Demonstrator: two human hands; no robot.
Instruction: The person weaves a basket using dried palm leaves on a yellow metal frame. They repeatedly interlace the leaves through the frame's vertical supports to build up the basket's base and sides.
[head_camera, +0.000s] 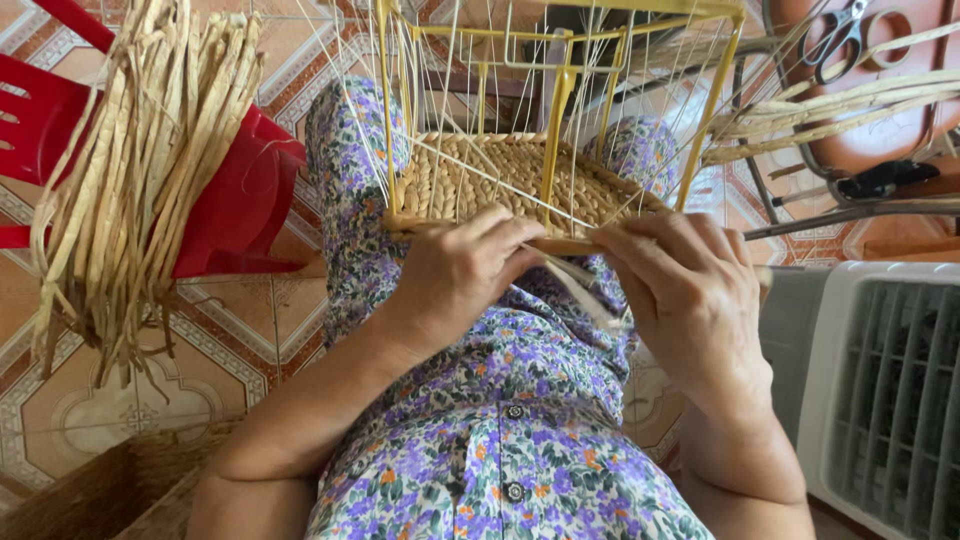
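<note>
At frame centre, on the lap, we judge the woven straw panel (510, 180) on its yellow wire frame (560, 100) light, stiff yet pliant; left hand (455, 275) and right hand (685, 290) grips clamp its near edge, the right pinching a flat strand (590, 290).

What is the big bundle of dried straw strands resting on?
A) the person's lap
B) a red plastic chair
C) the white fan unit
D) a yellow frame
B: the bundle of dried straw strands drapes over the red plastic chair, to the left of the left hand.
</note>
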